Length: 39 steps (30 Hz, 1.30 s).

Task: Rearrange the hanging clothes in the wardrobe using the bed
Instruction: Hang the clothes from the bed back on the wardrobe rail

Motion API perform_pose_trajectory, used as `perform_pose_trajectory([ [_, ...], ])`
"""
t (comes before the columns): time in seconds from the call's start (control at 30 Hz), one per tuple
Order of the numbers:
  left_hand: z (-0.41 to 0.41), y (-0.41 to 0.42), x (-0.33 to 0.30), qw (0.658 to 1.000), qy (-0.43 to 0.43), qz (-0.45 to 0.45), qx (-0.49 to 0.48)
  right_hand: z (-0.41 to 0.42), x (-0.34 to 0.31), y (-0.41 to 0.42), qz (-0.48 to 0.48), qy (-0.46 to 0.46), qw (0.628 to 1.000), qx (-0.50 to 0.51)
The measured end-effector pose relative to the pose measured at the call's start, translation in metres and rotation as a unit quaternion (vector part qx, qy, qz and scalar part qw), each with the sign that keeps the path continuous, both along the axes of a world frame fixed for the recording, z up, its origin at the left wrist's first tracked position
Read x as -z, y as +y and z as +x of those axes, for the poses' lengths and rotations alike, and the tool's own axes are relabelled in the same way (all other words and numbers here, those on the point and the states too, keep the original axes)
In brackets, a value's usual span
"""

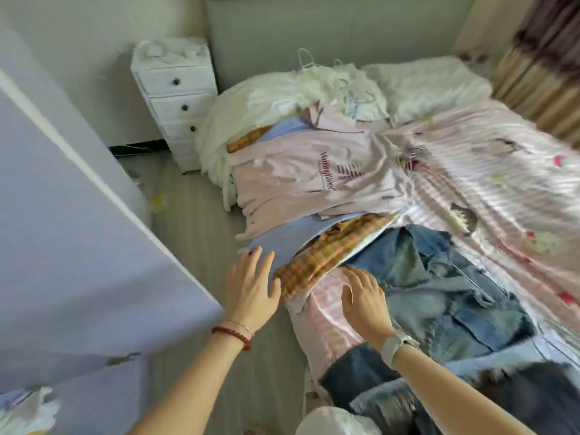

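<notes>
Bed (489, 171) with its pink striped cover serves as the staging surface: the clothes pile (301, 183) lies near its wardrobe-side edge, hangers toward the headboard. Pink sweatshirt (314, 171) tops the pile, print blurred, roughly "Vatting..."; denim (439, 284) lies nearer the person. Left hand (251, 287) and right hand (365, 296) are both spread flat, gripping nothing, likely reaching for the plaid shirt (326, 252).

White drawer unit (175, 98) in corner by grey headboard (329, 29) — pale striped floor (201, 221), striped curtain (539, 73) right, daylit.

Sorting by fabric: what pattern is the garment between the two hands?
Orange-yellow plaid garment, clearest in the head view.
</notes>
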<state>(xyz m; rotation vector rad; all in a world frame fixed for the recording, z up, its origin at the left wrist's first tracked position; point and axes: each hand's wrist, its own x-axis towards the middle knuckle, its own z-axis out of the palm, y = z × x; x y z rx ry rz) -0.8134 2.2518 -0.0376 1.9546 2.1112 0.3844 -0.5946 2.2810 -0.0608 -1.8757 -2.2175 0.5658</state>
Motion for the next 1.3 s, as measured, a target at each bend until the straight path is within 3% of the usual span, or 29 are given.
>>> perform_pose_trajectory([
  [0.2,0.130,0.111,0.026,0.988,-0.008,-0.039,0.147,0.136,0.041,0.044,-0.064,0.016,0.981,0.184],
  [0.43,0.261,0.193,0.096,0.964,-0.041,-0.139,0.225,0.276,0.093,0.105,-0.130,0.038,0.931,0.339],
  [0.63,0.339,0.206,0.162,0.941,0.051,-0.158,0.296,0.360,0.148,0.155,-0.146,0.014,0.909,0.390],
  [0.83,0.389,0.250,0.214,0.948,0.073,-0.021,0.310,0.413,0.201,0.189,-0.174,-0.040,0.890,0.419],
  [1.0,0.415,0.279,0.232,0.940,0.185,-0.040,0.285,0.429,0.218,0.185,-0.138,-0.044,0.900,0.411],
  [1.07,0.417,0.289,0.228,0.954,0.110,-0.051,0.272,0.434,0.215,0.179,-0.095,-0.036,0.908,0.407],
  [1.17,0.407,0.308,0.209,0.964,-0.108,-0.117,0.212,0.432,0.201,0.170,-0.017,-0.015,0.923,0.383],
  [1.3,0.386,0.327,0.155,0.960,-0.225,-0.023,0.166,0.418,0.180,0.164,0.071,-0.003,0.944,0.323],
])
